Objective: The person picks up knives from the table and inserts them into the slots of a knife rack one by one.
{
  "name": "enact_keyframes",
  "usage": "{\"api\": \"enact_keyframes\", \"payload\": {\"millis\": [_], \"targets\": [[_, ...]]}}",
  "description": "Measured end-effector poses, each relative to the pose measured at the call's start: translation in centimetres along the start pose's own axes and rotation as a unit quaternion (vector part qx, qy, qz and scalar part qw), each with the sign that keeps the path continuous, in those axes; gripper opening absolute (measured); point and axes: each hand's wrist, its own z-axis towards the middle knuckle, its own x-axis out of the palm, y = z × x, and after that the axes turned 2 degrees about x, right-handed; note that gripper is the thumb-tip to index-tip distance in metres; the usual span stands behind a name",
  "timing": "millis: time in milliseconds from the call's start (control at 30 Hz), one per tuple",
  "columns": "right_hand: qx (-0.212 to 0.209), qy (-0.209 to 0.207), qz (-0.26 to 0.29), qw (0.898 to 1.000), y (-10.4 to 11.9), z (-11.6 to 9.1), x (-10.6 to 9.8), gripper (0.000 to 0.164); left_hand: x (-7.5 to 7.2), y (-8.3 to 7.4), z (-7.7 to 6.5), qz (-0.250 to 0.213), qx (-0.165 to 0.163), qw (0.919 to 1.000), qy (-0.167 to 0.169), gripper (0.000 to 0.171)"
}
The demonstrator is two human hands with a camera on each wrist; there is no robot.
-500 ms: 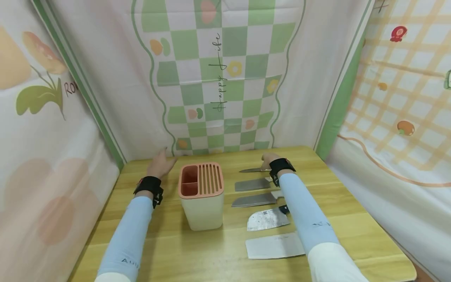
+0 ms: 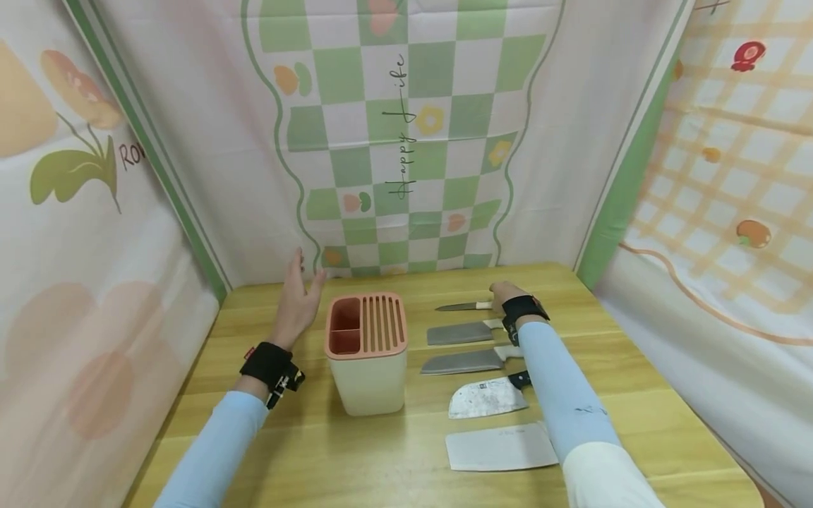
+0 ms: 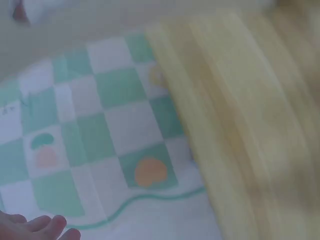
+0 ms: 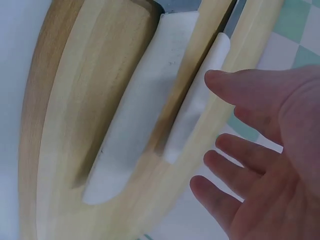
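Your left hand (image 2: pixel 295 303), left of centre in the head view, is spread wide and holds nothing, its thumb standing apart from the fingers. It is near the knife holder (image 2: pixel 373 384), just beyond its upper-left corner. Your right hand (image 2: pixel 508 293), right of centre, is at the handle end of the small knife (image 2: pixel 459 307); in the right wrist view its fingers are parted and loosely bent, with the thumb across the line of the pale handle (image 4: pixel 197 102). You have no grip on that handle there, and whether the thumb touches it you cannot tell.

The small knife lies at the top of a column of five on the bench (image 2: pixel 356 469), blades toward the left of the frame. Below it come a broad grey knife (image 2: pixel 459 334), a longer grey knife (image 2: pixel 460 363), a black-handled cleaver (image 2: pixel 485 398) and, at lower right, a whitish blade (image 2: pixel 498 449) whose handle end your right sleeve (image 2: pixel 568 395) hides.

The knife holder stands upright at the centre, cream-sided, its orange top divided into two compartments and a row of slots. A green-checked cloth (image 2: pixel 466 137) fills the upper middle. Your left wrist view is blurred, with fingertips at lower left.
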Motion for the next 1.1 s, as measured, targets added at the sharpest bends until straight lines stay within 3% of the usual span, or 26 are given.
{"api": "enact_keyframes", "payload": {"millis": [167,300,400,600,700,1033,1100], "targets": [[-0.003,-0.006,-0.009,1.0,-0.7,0.0,0.0,0.05,0.0,-1.2,-1.6,-0.1,-0.038,0.9936,0.035,0.075],[-0.012,-0.009,-0.012,1.0,-1.4,0.2,0.3,0.049,-0.2,-2.1,-2.3,-0.187,-0.058,0.9783,0.068,0.075],[-0.017,-0.002,-0.009,1.0,-1.6,0.3,0.3,0.049,0.1,-2.7,-2.8,-0.241,-0.052,0.9654,0.085,0.071],[-0.022,-0.01,-0.019,1.0,-1.8,0.7,0.5,0.048,1.7,-2.1,-4.2,-0.272,-0.008,0.9595,0.072,0.072],[-0.034,-0.019,-0.021,0.999,-2.1,1.1,0.6,0.046,2.5,-1.6,-4.7,-0.309,0.005,0.9491,0.058,0.069],[-0.058,-0.033,-0.012,0.998,-3.6,2.3,1.8,0.033,3.7,-1.1,-5.5,-0.392,-0.021,0.9137,0.105,0.053],[-0.06,-0.04,-0.013,0.997,-3.6,2.2,1.7,0.031,3.8,-1.0,-5.5,-0.387,-0.026,0.9149,0.111,0.053]]}}
